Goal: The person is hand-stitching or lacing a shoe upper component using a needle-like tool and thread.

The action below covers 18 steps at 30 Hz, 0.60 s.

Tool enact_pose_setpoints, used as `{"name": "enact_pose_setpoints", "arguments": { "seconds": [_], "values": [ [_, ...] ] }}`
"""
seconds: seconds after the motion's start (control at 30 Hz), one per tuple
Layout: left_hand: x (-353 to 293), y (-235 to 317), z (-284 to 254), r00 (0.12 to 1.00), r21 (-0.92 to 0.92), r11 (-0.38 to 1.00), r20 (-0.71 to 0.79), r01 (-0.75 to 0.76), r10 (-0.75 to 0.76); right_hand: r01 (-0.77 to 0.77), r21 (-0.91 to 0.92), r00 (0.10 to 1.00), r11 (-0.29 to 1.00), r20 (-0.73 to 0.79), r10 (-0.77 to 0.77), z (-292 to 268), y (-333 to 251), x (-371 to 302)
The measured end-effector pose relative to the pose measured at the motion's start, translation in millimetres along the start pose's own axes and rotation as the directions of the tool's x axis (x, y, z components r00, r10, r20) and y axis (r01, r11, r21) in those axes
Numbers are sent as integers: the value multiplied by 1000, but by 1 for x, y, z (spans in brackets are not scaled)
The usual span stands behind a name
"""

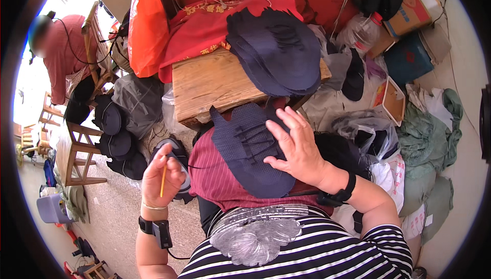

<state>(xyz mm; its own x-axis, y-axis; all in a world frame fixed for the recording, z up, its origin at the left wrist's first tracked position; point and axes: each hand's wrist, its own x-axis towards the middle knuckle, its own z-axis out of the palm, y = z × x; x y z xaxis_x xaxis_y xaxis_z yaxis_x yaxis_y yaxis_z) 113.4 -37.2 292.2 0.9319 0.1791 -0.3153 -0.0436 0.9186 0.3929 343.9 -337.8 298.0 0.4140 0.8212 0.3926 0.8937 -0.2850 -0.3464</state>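
Observation:
A dark navy fabric piece, shaped like a shoe upper [245, 141], lies over my lap with several dark thread lines stitched across its middle. My right hand [299, 151] rests on its right side, fingers spread, holding nothing. Left of the piece, my left hand [161, 176] is raised, its fingers closed on a thin yellow stick-like tool [163, 183]; the tool's tip is too small to make out. A dark thread [207, 167] runs from beside my left hand toward the piece. A pile of similar navy pieces [276, 49] sits on the wooden table ahead.
The wooden table [204, 84] stands just beyond my knees, partly under a red cloth [204, 33]. Bundled dark pieces [117, 143] and a wooden stool [76, 151] are left. Bags and a plastic bottle [360, 31] crowd the right. Another person [71, 49] bends at far left.

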Motion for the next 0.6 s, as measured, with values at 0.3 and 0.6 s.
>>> {"name": "enact_pose_setpoints", "arguments": {
  "seconds": [0.3,0.6],
  "values": [
    [48,-77,66,902,132,949,295,288,-315,473,219,881,853,-146,-451,-1,-37,34],
    [53,-85,78,883,209,908,234,363,-407,171,606,984,777,-62,-168,-1,-20,32]
  ]
}}
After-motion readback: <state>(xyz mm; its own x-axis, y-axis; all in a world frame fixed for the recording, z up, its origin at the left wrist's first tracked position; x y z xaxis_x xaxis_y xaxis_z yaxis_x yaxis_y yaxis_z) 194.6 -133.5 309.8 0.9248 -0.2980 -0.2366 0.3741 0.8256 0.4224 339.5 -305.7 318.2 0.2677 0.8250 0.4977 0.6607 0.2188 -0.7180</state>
